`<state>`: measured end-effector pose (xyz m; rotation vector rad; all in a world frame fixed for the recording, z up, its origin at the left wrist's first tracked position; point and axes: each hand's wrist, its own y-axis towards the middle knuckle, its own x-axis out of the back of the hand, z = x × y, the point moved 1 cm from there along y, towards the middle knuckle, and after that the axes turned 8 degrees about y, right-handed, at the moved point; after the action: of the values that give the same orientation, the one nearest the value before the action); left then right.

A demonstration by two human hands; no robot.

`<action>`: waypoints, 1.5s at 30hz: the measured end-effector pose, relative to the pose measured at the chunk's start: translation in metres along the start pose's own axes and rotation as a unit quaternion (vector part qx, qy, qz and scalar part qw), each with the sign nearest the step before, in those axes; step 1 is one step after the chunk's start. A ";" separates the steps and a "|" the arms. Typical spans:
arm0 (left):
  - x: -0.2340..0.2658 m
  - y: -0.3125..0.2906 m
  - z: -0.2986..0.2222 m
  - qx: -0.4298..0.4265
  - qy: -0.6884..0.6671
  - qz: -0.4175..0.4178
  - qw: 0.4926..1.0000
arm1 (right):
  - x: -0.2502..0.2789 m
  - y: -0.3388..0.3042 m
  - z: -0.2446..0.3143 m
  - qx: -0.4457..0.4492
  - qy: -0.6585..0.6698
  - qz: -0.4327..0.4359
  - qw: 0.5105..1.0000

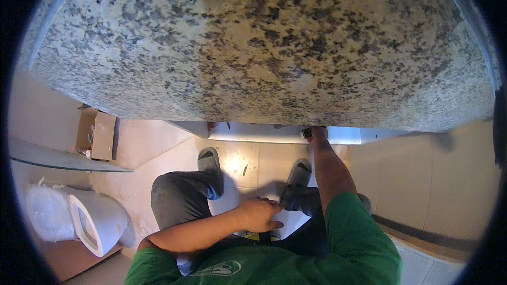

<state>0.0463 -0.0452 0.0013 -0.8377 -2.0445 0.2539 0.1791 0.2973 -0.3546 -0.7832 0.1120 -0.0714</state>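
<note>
My right hand (pixel 319 136) reaches under the front edge of a speckled granite slab (pixel 253 47), which hides part of it. In its fingers is a small dark cylinder with a pale end (pixel 306 133); its exact kind cannot be made out. Just beneath the slab runs a white lit cabinet floor (pixel 253 133), and a few small items at its back are mostly covered. My left hand (pixel 259 214) hangs in front of my body near my right knee, fingers loosely stretched, holding nothing.
A cardboard box (pixel 103 134) with small items stands at the left, above a glass shelf (pixel 68 161). Below them is a white toilet-like ceramic piece (pixel 105 221) beside a plastic-wrapped bundle (pixel 47 211). Tiled floor (pixel 245 161) lies under my grey slippers (pixel 209 161).
</note>
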 end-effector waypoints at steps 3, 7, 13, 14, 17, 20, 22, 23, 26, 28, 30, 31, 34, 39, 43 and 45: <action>-0.001 0.008 0.002 -0.039 0.001 0.016 0.999 | 0.025 -0.024 0.035 0.019 -0.007 -0.083 0.996; 0.004 0.012 0.002 -0.039 -0.004 0.032 0.999 | 0.031 -0.038 0.044 0.026 0.013 -0.092 0.995; 0.005 0.017 0.001 -0.060 0.020 0.034 0.997 | 0.095 -0.021 0.039 0.306 -0.281 0.078 0.906; 0.003 0.018 0.003 -0.058 0.018 0.031 0.998 | 0.087 -0.023 0.043 0.179 -0.121 0.050 0.975; 0.000 0.015 0.008 -0.033 0.005 0.021 0.999 | 0.045 -0.101 0.072 0.176 0.095 0.046 0.979; -0.003 0.016 0.005 -0.042 0.013 0.027 0.999 | 0.046 -0.136 0.112 0.092 0.342 0.206 0.912; -0.011 0.016 0.010 -0.023 0.010 0.027 0.999 | 0.008 -0.198 0.138 0.054 0.248 0.149 0.956; -0.008 0.014 0.008 -0.016 0.017 0.034 0.999 | 0.009 -0.209 0.142 0.067 0.213 0.159 0.962; 0.001 0.010 0.008 0.001 0.027 0.046 0.999 | 0.005 -0.228 0.147 0.075 0.120 0.180 0.973; 0.004 0.006 0.013 0.000 0.026 0.047 0.999 | -0.005 -0.238 0.150 0.051 0.086 0.172 0.980; 0.001 0.006 0.023 0.006 0.010 0.024 1.000 | -0.007 -0.230 0.150 0.037 0.105 0.193 0.975; -0.001 0.006 0.026 0.008 0.004 0.020 1.000 | -0.006 -0.229 0.149 0.037 0.107 0.210 0.971; 0.001 -0.001 0.030 0.008 -0.005 0.010 1.000 | 0.002 -0.228 0.144 0.051 0.140 0.263 0.953; 0.001 0.000 0.035 0.006 0.008 -0.079 0.997 | 0.020 -0.275 0.130 0.083 0.126 0.247 0.957; -0.014 0.030 0.060 -0.157 -0.021 -0.319 0.934 | 0.032 -0.349 0.099 0.074 0.135 0.276 0.949; 0.000 0.026 0.053 -0.079 -0.269 -0.292 0.914 | 0.041 -0.382 0.082 0.070 0.149 0.291 0.942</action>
<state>0.0160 -0.0192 -0.0416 -0.2129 -2.7573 -0.0290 0.2215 0.0807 -0.0297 -0.5662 0.6170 0.3626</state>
